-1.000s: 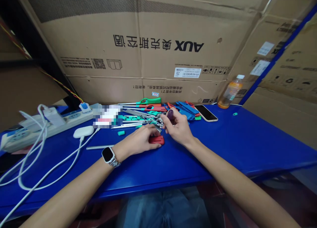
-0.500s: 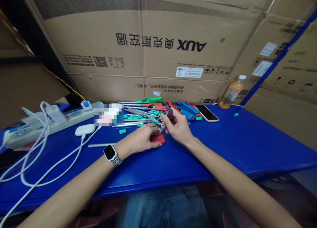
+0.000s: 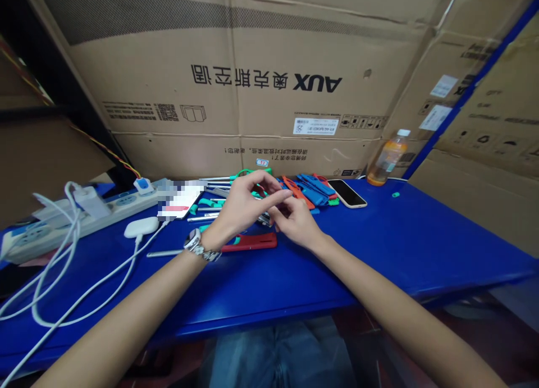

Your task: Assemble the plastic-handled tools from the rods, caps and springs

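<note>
My left hand [image 3: 246, 205], with a watch on its wrist, is raised above the blue table [image 3: 379, 247]. Its thumb and forefinger pinch together where they meet the fingers of my right hand [image 3: 295, 222]. The right hand's fingers are curled just below, and whatever sits between the two hands is hidden. A red handle piece [image 3: 252, 242] lies flat on the table under my left wrist. Behind the hands is a pile of tools [image 3: 303, 188] with green, red and blue handles and metal shafts.
A phone [image 3: 347, 192] lies right of the pile and an orange drink bottle [image 3: 387, 159] stands by the cardboard boxes. A power strip [image 3: 84, 208], a white puck [image 3: 141, 227] with cables and a thin metal rod [image 3: 164, 253] are on the left. A small green cap [image 3: 394, 195] lies far right.
My left hand has let go of the red handle piece and risen to meet my right hand. The red piece now lies uncovered on the table. The dark purple item no longer shows.
</note>
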`<action>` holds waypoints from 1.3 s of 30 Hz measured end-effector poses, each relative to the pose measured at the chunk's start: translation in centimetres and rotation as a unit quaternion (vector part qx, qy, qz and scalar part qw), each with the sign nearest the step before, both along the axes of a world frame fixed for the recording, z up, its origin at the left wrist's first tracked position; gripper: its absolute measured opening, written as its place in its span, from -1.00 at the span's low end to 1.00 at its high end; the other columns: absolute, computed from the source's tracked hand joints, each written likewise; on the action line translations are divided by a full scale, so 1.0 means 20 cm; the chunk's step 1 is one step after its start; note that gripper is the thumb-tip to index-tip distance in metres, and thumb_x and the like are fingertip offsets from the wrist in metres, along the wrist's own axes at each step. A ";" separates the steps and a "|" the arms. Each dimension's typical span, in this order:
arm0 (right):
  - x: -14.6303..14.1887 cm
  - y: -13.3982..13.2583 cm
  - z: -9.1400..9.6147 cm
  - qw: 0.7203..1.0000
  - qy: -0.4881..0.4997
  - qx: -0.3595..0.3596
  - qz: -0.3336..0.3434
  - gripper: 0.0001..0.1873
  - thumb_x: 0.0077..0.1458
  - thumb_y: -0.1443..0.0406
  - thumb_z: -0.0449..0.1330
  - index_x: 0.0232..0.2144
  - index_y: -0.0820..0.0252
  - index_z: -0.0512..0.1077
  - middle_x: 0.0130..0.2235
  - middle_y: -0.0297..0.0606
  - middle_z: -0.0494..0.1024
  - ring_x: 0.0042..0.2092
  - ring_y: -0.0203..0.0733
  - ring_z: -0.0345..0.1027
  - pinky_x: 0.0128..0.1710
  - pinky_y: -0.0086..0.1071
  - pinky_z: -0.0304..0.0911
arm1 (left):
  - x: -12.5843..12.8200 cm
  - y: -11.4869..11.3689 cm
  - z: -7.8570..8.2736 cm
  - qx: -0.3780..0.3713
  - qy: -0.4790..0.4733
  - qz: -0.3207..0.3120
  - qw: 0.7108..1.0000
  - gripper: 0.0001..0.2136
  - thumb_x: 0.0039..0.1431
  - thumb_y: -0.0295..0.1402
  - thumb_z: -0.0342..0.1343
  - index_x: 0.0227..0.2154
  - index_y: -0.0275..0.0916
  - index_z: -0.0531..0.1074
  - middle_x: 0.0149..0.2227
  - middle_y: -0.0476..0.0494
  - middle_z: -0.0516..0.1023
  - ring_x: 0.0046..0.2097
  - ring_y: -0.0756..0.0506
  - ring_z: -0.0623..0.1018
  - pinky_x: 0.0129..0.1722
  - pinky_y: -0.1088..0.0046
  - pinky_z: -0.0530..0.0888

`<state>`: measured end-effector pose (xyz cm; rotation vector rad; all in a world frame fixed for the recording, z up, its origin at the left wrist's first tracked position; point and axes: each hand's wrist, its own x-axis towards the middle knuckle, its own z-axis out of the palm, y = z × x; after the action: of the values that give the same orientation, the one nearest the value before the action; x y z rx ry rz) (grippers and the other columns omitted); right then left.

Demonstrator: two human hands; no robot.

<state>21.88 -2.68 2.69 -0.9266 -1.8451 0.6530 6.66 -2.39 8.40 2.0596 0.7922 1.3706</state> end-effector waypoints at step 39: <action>0.04 -0.03 0.12 0.986 0.134 -0.060 0.075 -0.60 -0.10 0.11 0.40 -0.44 0.17 0.28 -0.45 -0.47 0.33 -0.51 -0.43 0.21 -0.53 -0.50 0.20 | 0.07 0.00 -0.11 -0.011 -0.115 -0.024 0.993 -0.82 0.09 -0.25 0.30 -0.48 -0.24 0.50 -0.34 -0.10 0.54 -0.21 -0.11 0.54 -0.14 0.27 0.49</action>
<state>22.63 -3.20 5.05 -0.7410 -1.6584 0.9425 8.06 -2.42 6.16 1.8494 0.6518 1.5313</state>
